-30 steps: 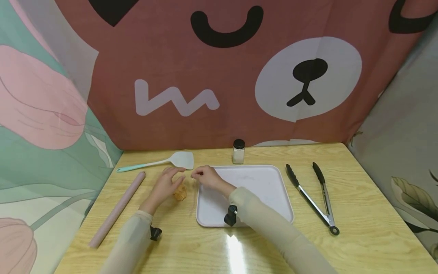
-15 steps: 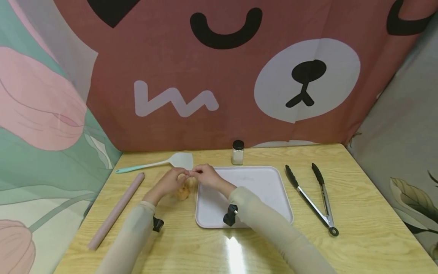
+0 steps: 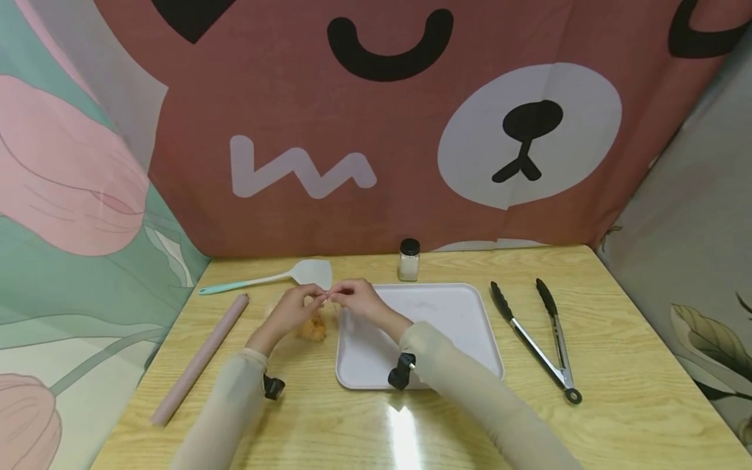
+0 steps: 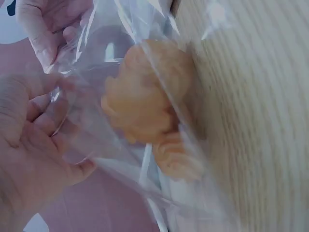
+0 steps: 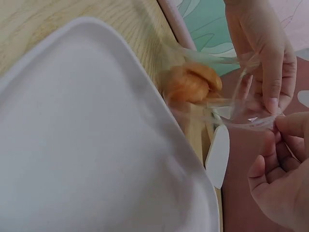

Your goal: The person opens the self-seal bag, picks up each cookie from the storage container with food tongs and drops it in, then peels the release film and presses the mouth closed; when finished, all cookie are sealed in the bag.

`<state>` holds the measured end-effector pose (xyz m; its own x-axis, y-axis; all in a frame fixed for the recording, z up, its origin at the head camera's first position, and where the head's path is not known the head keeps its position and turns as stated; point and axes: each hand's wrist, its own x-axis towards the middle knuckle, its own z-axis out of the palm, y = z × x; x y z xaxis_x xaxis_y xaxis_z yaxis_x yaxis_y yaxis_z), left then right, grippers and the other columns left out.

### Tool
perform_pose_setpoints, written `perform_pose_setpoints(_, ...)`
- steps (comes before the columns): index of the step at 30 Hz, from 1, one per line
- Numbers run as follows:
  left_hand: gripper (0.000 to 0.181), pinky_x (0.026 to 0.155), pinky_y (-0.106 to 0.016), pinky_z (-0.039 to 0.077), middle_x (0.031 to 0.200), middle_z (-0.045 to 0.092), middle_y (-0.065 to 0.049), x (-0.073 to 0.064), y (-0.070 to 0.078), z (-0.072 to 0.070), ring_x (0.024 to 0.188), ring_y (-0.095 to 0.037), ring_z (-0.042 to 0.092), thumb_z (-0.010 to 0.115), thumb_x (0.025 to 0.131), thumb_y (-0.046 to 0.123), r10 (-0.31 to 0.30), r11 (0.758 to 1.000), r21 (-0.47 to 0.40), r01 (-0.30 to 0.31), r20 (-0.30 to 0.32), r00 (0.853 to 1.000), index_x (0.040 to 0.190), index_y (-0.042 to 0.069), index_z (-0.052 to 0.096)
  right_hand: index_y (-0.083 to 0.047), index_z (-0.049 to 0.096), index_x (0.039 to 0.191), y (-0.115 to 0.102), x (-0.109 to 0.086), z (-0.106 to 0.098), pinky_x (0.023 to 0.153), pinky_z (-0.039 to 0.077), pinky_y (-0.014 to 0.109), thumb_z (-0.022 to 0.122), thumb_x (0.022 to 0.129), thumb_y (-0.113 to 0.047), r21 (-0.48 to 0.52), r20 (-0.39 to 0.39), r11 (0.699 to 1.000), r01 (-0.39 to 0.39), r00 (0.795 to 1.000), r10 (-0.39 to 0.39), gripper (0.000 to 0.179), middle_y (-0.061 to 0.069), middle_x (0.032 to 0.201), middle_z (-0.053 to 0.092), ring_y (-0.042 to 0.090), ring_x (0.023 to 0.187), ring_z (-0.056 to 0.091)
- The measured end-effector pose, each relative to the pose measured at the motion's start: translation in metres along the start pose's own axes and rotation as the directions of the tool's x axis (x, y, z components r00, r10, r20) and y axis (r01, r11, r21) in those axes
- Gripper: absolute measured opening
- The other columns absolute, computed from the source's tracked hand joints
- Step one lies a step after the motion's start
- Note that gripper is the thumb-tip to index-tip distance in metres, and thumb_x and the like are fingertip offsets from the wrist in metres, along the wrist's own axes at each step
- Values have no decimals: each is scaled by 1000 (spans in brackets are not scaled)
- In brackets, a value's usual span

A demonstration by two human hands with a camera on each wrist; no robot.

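Clearly, the hold: left hand (image 3: 292, 310) and right hand (image 3: 362, 301) each pinch the edge of a clear bag (image 4: 125, 169), fingertips close together.
Hidden at the hands: the bag's film all but vanishes in the head view, and the left hand partly covers its contents there; each wrist view cuts off part of both hands.
Bag's place: just left of the tray (image 3: 423, 339), over the table (image 3: 634, 365); whether its bottom touches the wood cannot be told.
Baked pieces (image 4: 137, 99): inside the bag, golden-orange, ridged and swirled, overlapping, slightly blurred, so the count is uncertain.
Film: glossy, creased, streaked with white reflections.
Spatula (image 3: 313, 273): white blade just beyond the left hand, mint-green handle end pointing left.
Pink rod (image 3: 200, 362): slanting along the table's left side.
Jar (image 3: 409, 261): upright behind the tray, black lid, whitish contents; any lettering is too small to read.
Tongs (image 3: 540, 354): right of the tray, black-tipped arms spread.
Sleeves (image 3: 220, 405): pale, cut off by the lower edge, black wrist cameras (image 3: 273, 386) below the cuffs.
Backdrop (image 3: 405, 215): reddish-brown, printed with a cartoon face and a pale zigzag.
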<state>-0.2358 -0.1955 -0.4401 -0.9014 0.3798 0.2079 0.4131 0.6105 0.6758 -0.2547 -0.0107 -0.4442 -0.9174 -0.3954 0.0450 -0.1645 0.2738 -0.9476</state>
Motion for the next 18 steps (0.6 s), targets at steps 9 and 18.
perform_pose_setpoints(9,7,65,-30,47,81,66,-4,-4,4,4,73,-17,60,61,93,10,10,998,-55,-16,-101,995,93,6,67,-1,66,92,5,-6,0,60,47,18,67,88,-9,-36,-138,992,122,982,-126,9,9,85,65,7,69,54)
perform_pose_setpoints(18,8,70,-33,48,84,67,-9,-5,3,7,76,-16,59,61,92,8,6,995,-94,-19,-131,991,94,4,68,-6,62,82,13,-13,0,53,42,19,67,88,-12,-174,-197,881,439,861,-468,10,1,74,56,8,62,47)
